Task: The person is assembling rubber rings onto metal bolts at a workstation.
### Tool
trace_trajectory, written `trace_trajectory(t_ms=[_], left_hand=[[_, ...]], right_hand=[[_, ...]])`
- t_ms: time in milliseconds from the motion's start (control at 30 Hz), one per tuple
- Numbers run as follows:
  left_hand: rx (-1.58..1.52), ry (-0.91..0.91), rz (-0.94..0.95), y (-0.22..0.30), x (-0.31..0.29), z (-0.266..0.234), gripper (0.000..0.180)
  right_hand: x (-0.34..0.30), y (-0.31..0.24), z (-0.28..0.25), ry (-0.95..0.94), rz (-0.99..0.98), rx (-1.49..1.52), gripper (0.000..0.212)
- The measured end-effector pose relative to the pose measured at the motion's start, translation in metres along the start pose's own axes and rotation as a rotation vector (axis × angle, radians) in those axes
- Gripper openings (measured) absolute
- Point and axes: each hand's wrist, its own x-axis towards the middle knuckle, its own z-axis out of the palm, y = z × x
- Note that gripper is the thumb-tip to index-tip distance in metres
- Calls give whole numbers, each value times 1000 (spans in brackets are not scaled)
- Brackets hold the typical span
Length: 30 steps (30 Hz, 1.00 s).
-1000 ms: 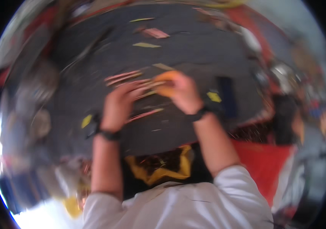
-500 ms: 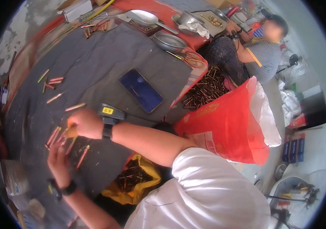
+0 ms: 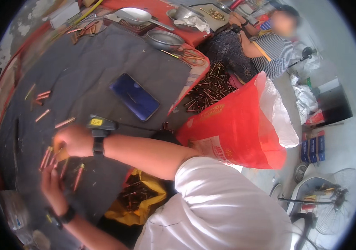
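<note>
Both hands work close together over a dark grey cloth [image 3: 86, 75]. My right hand [image 3: 74, 142], with an orange cover on a digit, is closed in a pinch; what it pinches is hidden. Just nearer, my left hand [image 3: 54, 186] has its fingers up against the end of a slim copper-coloured bolt [image 3: 54, 161], seemingly gripping it; the thumb is hidden. Beside the fingertips lie more copper-coloured bolts [image 3: 44, 158] with yellowish ends. Another bolt [image 3: 78, 177] rests to the right of the left hand. A single bolt [image 3: 64, 122] lies beyond the right hand.
Several loose bolts [image 3: 43, 95] and a phone [image 3: 134, 96] lie farther off. A yellow bag [image 3: 157, 192] of bolts is beside me. At right stand a red sack [image 3: 232, 125] and a heap of bolts [image 3: 211, 87]. Metal bowls [image 3: 164, 40] and a seated person [image 3: 269, 54] are at the back.
The whole view has shifted, so the cloth, phone and sack appear farther left. Both hands keep nearly the same place over the bolts, with only slight finger movement.
</note>
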Motion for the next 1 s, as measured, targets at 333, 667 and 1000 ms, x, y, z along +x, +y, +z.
trace_trajectory(t_ms=[333,667,1000], left_hand=[[4,47,-10,-1,-1,1,23],[-15,50,-2,-3,5,3,21],[-25,20,-19,6,-5,-1,15]], right_hand=[[2,4,4,-83,-9,-106,27],[2,5,-4,-93,-6,-59,29],[-4,-3,1,-115,-15,-348,21]])
